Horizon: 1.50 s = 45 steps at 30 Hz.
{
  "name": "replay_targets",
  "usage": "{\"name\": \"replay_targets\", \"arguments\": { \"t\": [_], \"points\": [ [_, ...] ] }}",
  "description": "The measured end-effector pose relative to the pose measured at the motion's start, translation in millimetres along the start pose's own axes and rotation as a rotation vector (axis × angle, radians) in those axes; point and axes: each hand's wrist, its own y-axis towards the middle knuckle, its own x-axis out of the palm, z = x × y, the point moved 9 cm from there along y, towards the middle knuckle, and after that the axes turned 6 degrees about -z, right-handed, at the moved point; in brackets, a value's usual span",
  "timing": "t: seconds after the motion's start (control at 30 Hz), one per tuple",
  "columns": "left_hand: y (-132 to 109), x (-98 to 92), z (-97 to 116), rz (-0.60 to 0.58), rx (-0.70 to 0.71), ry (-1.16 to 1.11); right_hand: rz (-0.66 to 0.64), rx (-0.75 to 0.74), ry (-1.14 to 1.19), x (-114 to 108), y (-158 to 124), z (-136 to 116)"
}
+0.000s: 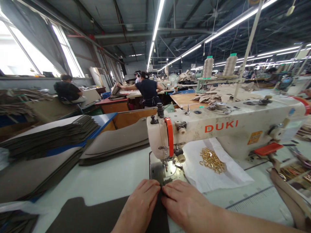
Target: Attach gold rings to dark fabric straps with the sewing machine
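Observation:
My left hand (143, 202) and my right hand (183, 202) meet at the front of the sewing machine (206, 124), just short of its needle plate (173, 173). Both hands have their fingers bent and pressed together on the upper edge of a dark grey fabric panel (97, 215). The panel lies flat on the table and spreads to the left under my left wrist. The fingertips partly hide the edge they pinch. Above them are the needle and presser foot (167, 163), which stand apart from my fingers.
Gold metal rings (212, 160) lie on a white sheet (233, 179) under the machine arm. Stacks of grey panels (48, 132) fill the left side. Thread cones (208, 67) stand behind the machine. A ruler scale (252, 197) marks the table's right. Two people (148, 87) sit or stand farther back.

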Motion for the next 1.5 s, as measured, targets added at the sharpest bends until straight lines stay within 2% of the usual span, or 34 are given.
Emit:
{"name": "replay_targets", "arguments": {
  "t": [0.17, 0.37, 0.67, 0.8, 0.93, 1.23, 1.5],
  "points": [
    [0, -2.0, 2, 0.005, 0.021, 0.017, -0.024, -0.018, -0.019, 8, 0, 0],
    [3, -4.9, 1, 0.047, -0.002, -0.016, -0.043, -0.053, -0.086, 3, 3, 0],
    [38, 12.5, -17, 0.095, 0.045, -0.045, -0.09, 0.005, -0.154, 2, 9, 36],
    [46, 13.6, -24, 0.115, 0.034, -0.064, -0.078, 0.033, -0.131, -3, 12, 44],
    [47, 10.1, -27, 0.144, 0.025, -0.066, -0.084, 0.051, -0.111, -5, 13, 48],
    [48, 12.3, -36, 0.12, -0.051, -0.099, -0.094, 0.06, -0.101, -3, 14, 49],
    [49, 13.0, -36, 0.109, -0.052, -0.093, -0.122, 0.073, -0.074, -8, 15, 50]
  ]
}}
